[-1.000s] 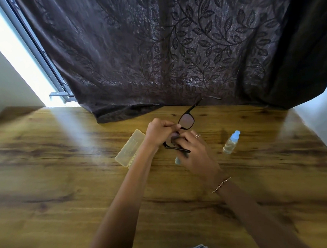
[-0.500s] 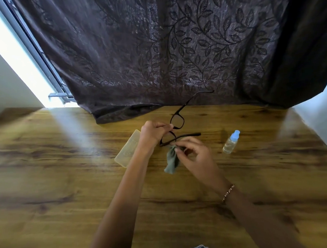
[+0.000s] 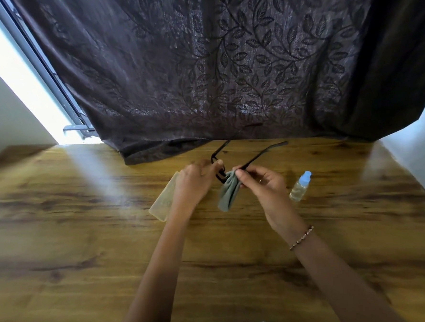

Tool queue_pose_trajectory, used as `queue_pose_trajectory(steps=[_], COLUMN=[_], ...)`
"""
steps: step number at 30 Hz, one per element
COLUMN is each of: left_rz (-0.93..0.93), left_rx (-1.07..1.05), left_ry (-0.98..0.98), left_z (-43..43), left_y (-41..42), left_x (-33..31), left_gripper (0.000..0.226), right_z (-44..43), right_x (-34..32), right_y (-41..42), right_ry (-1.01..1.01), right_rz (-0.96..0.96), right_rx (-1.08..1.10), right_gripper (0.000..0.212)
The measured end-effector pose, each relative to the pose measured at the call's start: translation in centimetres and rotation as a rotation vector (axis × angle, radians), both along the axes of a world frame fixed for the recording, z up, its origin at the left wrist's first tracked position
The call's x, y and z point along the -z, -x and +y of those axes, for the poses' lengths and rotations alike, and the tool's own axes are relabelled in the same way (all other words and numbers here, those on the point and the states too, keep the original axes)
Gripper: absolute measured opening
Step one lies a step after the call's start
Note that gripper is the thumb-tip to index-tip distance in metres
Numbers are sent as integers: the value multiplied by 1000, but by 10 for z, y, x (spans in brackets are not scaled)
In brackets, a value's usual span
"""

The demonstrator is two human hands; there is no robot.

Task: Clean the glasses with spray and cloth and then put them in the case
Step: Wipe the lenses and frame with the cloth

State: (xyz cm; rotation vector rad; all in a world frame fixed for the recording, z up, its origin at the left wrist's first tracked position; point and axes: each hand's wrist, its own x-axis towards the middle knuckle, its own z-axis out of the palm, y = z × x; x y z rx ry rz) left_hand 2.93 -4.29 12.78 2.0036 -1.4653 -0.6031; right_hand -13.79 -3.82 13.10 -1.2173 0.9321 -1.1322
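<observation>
Our left hand pinching the glasses by the frame above the desk, our right hand pinching the cloth against them, cloth hanging down, case flat on the desk behind our left hand, spray upright at right.

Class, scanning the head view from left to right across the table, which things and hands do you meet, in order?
Case → left hand → cloth → right hand → spray bottle. The glasses span both hands, so omitted.
</observation>
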Motion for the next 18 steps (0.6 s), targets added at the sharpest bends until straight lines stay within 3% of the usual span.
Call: queue_pose_trajectory(steps=[2,4,7,12,15,18], left_rz=[-76,-37,-46,-133,-124,-118], left_rx=[34,175,319,304,278,221], left_ry=[246,408,402,444,464,448], left_z=[13,22,27,22,21,21], left_y=[-1,-1,4,7,4,1], left_x=[-10,-18,-21,-21,-23,-25], left_gripper=[50,37,26,28,38,31], right_z=[-7,-12,-14,-16,-18,-20], right_x=[-4,-9,-14,-14,-14,-12], right_y=[3,5,5,2,5,13], right_ry=[-47,-94,-153,-207,-160,-112], right_rz=[-64,-150,-247,-308,-229,-105], right_rx=[1,-15,-54,-63,-40,35], right_gripper=[8,11,9,10,9,11])
